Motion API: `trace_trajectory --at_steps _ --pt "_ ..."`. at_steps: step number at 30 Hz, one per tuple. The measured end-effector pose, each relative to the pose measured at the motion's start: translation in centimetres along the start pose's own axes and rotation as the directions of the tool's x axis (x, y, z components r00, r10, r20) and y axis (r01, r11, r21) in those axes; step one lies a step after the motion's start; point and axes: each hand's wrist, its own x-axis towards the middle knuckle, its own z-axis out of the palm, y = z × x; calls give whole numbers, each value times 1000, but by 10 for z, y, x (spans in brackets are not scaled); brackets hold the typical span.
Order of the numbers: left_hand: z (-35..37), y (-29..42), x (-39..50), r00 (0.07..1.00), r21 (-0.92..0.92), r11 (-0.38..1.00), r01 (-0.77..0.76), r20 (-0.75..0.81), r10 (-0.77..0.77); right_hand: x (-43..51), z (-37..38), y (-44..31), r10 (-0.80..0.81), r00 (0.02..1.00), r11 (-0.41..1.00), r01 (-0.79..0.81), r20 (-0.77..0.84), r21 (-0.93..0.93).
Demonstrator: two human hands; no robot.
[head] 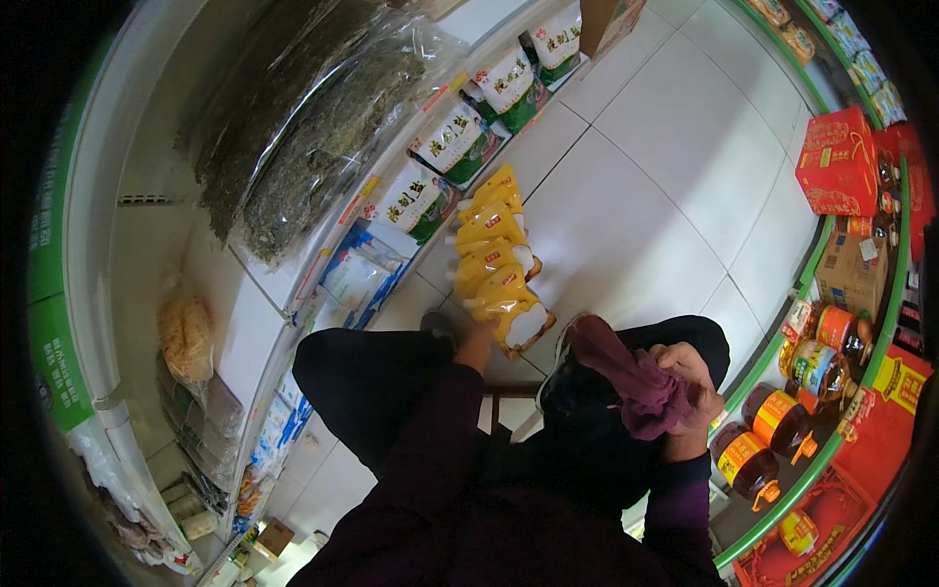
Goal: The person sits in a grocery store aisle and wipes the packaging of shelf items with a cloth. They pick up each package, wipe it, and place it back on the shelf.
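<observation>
Several yellow spouted pouches [501, 293] with white label areas stand in a row on the tiled floor, along the foot of the left shelf. My left hand [477, 343] reaches down at the nearest pouch, against its lower left side. Its fingers are blurred and partly hidden, so whether it grips the pouch is unclear. A crumpled maroon cloth [649, 392] is bunched in my right hand [697, 381], above my right knee. One end of the cloth hangs out towards my shoe.
On the left shelf, white-and-green salt bags [451, 143] stand below a large clear bag of dried seaweed [330, 139]. Bottles of oil [777, 414], a red gift box [836, 161] and a cardboard carton [851, 268] line the green-edged right shelf. Pale floor tiles [660, 161] lie between the shelves.
</observation>
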Motion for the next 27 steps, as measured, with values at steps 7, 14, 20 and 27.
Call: trace_trajectory --at_steps 7,14,20,27 --pt "57 70 -27 1000 455 890 27 -4 -29 0 -1 2 -26 1000 997 25 -14 -70" --pt "73 129 -75 962 -461 887 -10 238 135 -4 8 9 -38 998 998 40 44 -42" --pt "69 233 -197 836 -605 789 103 483 262 -18 58 30 -210 976 961 218 64 -171" --pt "81 229 -296 646 -682 701 -209 441 623 5 148 37 -415 588 -387 576 694 -720"
